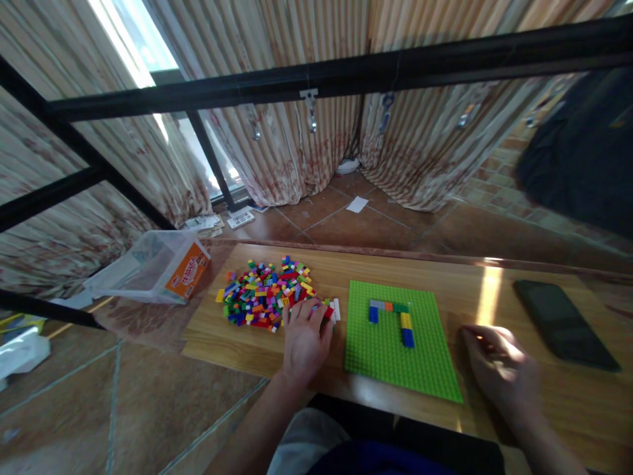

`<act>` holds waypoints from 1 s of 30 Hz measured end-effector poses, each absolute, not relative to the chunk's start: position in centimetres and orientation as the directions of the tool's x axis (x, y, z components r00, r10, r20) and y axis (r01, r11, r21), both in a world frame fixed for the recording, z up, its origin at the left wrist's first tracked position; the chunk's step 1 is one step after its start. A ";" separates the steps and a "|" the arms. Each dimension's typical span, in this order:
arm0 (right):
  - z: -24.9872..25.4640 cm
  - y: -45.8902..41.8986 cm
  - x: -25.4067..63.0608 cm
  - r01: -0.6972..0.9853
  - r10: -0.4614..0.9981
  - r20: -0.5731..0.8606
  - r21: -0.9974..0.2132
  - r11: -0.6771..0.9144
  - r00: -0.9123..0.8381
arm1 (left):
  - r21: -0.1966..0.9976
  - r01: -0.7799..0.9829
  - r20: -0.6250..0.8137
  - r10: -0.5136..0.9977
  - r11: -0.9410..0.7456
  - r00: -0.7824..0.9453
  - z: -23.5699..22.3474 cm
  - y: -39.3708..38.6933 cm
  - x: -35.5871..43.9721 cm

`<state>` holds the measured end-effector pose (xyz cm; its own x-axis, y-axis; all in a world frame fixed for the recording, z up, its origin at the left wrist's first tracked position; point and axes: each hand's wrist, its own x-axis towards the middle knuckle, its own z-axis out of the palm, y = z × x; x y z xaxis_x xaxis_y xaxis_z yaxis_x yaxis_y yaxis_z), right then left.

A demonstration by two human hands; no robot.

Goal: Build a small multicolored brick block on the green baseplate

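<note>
The square green studded plate (378,359) lies between our half-curled left hand (304,338), at the multicoloured plastic bricks (263,295), and loosely curled right hand (507,373); we cannot tell what either grips.

The baseplate (383,356) before me is bright green, the bricks (389,307) on it blue, grey, orange, green and yellow. Left of the baseplate I see a multicoloured brick pile (264,291); right of it, a black phone (565,323); beyond it, beige striped curtains (279,158) with reddish-brown blotches.

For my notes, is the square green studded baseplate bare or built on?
Partly built on: small multicoloured rectangular bricks stand on the baseplate.
</note>
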<state>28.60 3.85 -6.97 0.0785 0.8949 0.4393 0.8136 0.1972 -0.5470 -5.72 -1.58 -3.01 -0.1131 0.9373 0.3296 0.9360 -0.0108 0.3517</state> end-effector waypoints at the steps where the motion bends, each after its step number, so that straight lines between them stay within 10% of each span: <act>1: -7.0 3.8 28.6 0.815 0.895 0.438 -0.547 0.192 0.084 | 0.351 0.936 0.329 0.937 -0.005 -0.118 -3.1 -1.3 -5.7; 30: -6.6 4.1 27.8 0.802 0.888 0.447 -0.566 0.191 0.105 | 0.360 0.930 0.510 0.850 -0.072 -0.132 -2.3 -2.0 -11.6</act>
